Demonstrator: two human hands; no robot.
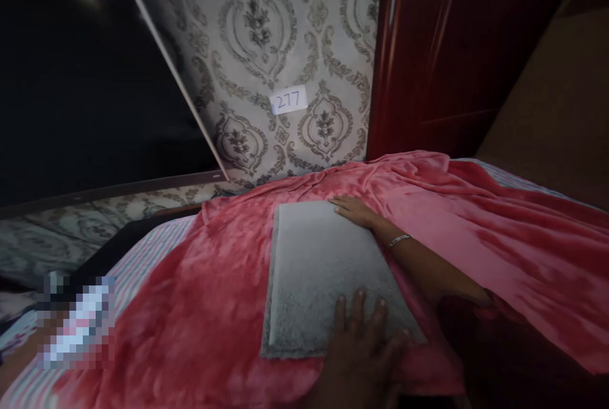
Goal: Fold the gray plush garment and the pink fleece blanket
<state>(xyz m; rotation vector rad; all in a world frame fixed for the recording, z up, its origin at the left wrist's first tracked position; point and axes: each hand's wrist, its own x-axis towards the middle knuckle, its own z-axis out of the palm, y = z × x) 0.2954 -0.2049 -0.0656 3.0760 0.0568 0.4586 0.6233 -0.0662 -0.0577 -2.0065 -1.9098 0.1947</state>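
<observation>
**Grey mat pinned flat on loose pink blanket**

From my feed, a grey rectangular mat (pixel 316 276) lies flat in the lower centre of the frame, on top of a rumpled pink blanket (pixel 499 225) spread over a bed with a striped sheet (pixel 152 250) showing at lower left.

The risk I see is slip. The blanket looks plush and lies in loose folds, so I judge that any sideways push on the mat could drag the fabric with it, bunch it underneath, or skew the mat off square. The dim light (the left of the frame is almost black) would also make a lifted edge hard for me to spot.

The left hand (pixel 361 339), at bottom centre, lies palm down with its fingers (pixel 359 307) spread and released, resting on the mat's near edge. The right hand (pixel 354 211), wearing a bangle, lies flat at the mat's far right corner, fingers extended and touching its edge, grasping nothing. The mat sits between the two hands.

A paper tag (pixel 288 101) hangs on the patterned wall (pixel 247 28) behind.
</observation>
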